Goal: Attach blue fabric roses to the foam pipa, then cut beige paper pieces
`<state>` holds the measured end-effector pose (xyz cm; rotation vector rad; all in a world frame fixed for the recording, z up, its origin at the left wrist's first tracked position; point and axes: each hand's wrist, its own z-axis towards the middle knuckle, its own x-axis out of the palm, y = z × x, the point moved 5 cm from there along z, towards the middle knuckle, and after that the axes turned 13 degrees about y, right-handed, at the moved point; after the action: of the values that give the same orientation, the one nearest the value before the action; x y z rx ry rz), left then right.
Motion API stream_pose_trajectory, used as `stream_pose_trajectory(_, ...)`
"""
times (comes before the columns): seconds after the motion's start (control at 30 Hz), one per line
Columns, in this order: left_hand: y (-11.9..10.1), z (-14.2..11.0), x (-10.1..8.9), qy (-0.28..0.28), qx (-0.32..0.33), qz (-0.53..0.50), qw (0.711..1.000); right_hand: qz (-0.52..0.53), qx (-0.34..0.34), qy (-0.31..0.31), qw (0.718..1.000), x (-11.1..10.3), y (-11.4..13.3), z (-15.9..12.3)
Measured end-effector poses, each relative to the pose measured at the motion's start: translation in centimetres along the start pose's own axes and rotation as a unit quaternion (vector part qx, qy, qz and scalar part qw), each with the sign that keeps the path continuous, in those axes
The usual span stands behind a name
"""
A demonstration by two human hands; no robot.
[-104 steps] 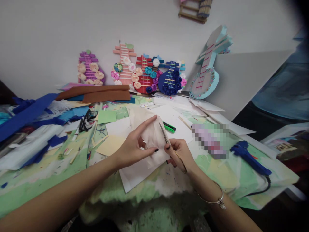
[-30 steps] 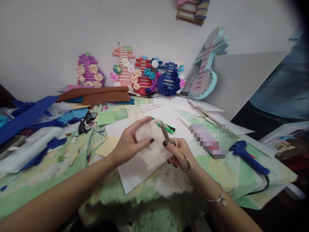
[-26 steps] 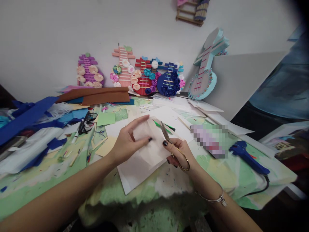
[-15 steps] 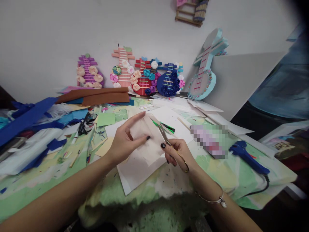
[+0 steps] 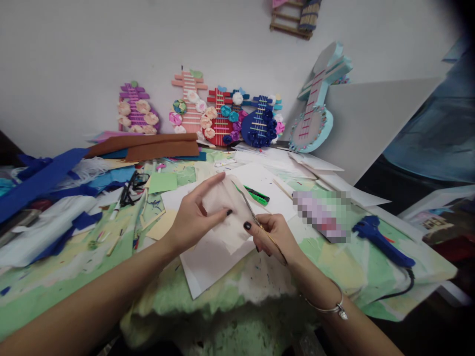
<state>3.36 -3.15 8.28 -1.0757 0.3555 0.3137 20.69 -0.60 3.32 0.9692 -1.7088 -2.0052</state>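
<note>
My left hand (image 5: 196, 212) grips a piece of thin whitish paper (image 5: 218, 232) between its thumb and fingers. In my right hand (image 5: 270, 235) are scissors (image 5: 246, 201) with gold-coloured handles, their blades closed together along the right edge of the paper. Under both hands lies a larger white sheet (image 5: 204, 269) on the table. Just beyond the scissors rests a green and black utility knife (image 5: 257, 195).
A blue glue gun (image 5: 382, 242) with a cord lies at the right. Decorated paper lutes (image 5: 260, 121) lean on the wall at the back. Blue paper strips (image 5: 48, 183), black-framed glasses (image 5: 135, 188) and a green paper square (image 5: 163, 182) lie at the left.
The scissor blades, apart half a second ago, have come together at the paper's edge. My left hand has shifted very slightly, still holding the paper.
</note>
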Motion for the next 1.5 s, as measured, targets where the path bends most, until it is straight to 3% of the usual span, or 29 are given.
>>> stream_pose_trajectory(0.27,0.2,0.0,0.1,0.008,-0.031,0.003,0.999,0.001,0.009,-0.007,1.000,0.0,-0.1,0.1)
stream_pose_trajectory(0.53,-0.1,0.1,0.1,0.009,0.000,0.011,1.000,0.007,0.012,-0.010,1.000,-0.1,-0.5,0.1)
stream_pose_trajectory(1.03,0.1,0.0,0.1,0.006,-0.018,0.009,1.000,0.004,0.008,-0.010,1.000,0.0,-0.6,0.2)
stream_pose_trajectory(1.3,0.3,0.0,-0.2,-0.037,-0.033,-0.003,0.999,0.026,0.032,0.005,0.999,0.3,-1.0,0.3)
stream_pose_trajectory(1.5,0.1,-0.1,-0.5,-0.081,-0.029,0.024,0.996,0.020,-0.017,0.019,0.999,0.6,-0.5,0.3)
